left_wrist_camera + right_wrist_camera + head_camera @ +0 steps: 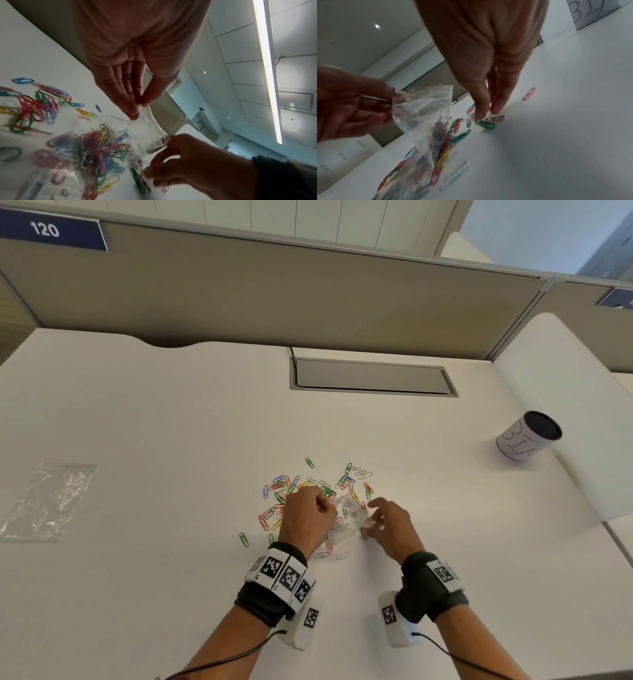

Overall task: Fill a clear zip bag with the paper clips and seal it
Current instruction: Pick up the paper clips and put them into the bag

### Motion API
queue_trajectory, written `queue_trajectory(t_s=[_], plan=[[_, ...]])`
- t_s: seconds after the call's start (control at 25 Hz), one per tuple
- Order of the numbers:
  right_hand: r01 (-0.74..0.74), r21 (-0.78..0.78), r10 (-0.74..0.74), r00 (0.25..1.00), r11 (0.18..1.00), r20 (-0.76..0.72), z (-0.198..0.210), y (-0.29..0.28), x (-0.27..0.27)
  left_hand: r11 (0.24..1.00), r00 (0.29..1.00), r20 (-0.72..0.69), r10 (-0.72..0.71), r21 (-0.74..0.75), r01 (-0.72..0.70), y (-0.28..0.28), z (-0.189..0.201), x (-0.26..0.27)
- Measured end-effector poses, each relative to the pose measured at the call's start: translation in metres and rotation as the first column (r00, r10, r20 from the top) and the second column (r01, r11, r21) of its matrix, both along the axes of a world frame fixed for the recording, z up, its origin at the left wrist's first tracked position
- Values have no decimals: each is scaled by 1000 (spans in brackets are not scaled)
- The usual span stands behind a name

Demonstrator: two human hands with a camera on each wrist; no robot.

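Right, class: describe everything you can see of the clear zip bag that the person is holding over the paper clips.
The clear zip bag is thin, crinkled see-through plastic, still unsealed. The left hand pinches its top edge and holds the mouth up, while its lower part sags onto the white desk. Many coloured paper clips already lie bunched inside its lower half; more lie loose on the desk around it. The right hand is beside it, fingertips down on loose clips, and does not hold the bag.
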State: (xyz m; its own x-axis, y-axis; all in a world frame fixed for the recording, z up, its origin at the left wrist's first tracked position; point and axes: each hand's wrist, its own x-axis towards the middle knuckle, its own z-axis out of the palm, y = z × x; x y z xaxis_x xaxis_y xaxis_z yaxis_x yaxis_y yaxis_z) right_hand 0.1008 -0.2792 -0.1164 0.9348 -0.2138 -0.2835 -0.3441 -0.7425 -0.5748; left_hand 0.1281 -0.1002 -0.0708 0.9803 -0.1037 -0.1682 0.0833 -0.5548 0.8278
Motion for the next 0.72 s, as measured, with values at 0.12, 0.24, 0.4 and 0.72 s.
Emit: queue_trajectory(t_s=[0.12,0.24,0.4,0.72], plan=[[-110,-99,117,991,989,63,4,-1,14,1000,1000,6,2,8,-2,2,-1,0],[-326,-274,300,944,905,-135,3,3,18,1000,1000,17,2,16,-2,2,-2,2],[-253,-287,273,962,924,29,-6,14,15,1000,1000,19,-13,22,12,1,-2,2],[-240,-354,281,957,904,69,-12,13,12,1000,1000,16,-13,24,13,1,-3,1]])
